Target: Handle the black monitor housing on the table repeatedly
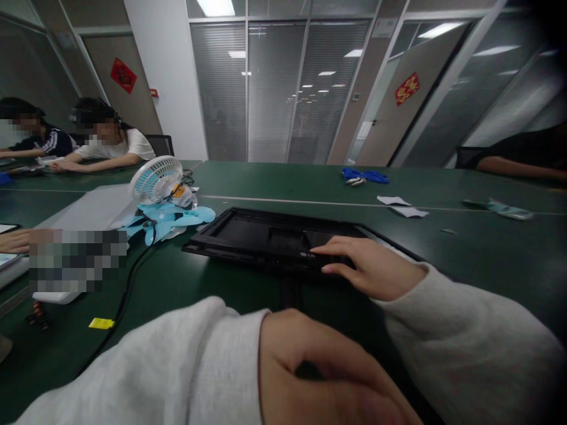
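Note:
A black flat device (266,236), like the back of a monitor or laptop shell, lies on the green table (487,248) in front of me. My right hand (367,265) rests on its near right edge, fingers stretched out flat and pointing left. My left hand (323,372) is close to the camera at the bottom, with fingers curled against the thumb; I cannot make out anything inside them. Both arms wear light grey sleeves.
A small white desk fan (155,180) stands on light blue pieces at the left, with a black cable (128,283) running toward me. A yellow tag (101,323) lies near it. Blue gloves (364,176) and paper scraps (401,205) sit farther back. Two people sit at the far left; another arm shows at the right.

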`<move>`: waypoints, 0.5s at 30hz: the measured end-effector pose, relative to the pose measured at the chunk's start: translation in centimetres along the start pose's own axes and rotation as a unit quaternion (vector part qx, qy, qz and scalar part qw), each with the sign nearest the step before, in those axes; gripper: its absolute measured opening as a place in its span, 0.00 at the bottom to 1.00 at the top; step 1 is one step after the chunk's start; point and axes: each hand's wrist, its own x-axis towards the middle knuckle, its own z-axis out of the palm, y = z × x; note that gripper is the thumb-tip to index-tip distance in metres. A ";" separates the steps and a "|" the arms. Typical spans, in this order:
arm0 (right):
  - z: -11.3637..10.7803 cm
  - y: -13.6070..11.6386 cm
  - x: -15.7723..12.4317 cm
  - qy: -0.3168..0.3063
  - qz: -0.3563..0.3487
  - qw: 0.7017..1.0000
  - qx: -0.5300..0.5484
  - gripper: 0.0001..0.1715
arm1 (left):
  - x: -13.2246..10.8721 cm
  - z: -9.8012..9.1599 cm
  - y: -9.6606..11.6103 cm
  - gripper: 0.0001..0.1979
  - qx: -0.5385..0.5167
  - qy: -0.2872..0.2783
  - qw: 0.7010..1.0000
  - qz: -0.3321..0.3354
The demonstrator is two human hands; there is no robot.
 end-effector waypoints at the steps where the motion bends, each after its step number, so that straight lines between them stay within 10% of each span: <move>1: 0.0 0.0 0.0 0.002 -0.001 1.000 -0.001 0.20 | 0.1 -0.7 -0.6 0.22 0.014 0.020 0.999 0.021; 8: 0.1 -0.1 -0.2 0.004 0.003 1.000 -0.006 0.19 | 0.4 -5.3 -3.4 0.11 0.353 0.201 0.912 0.055; 15: 0.0 0.0 -0.2 -0.002 0.006 1.000 -0.004 0.20 | 0.7 -5.0 -5.8 0.14 0.573 0.227 0.785 -0.055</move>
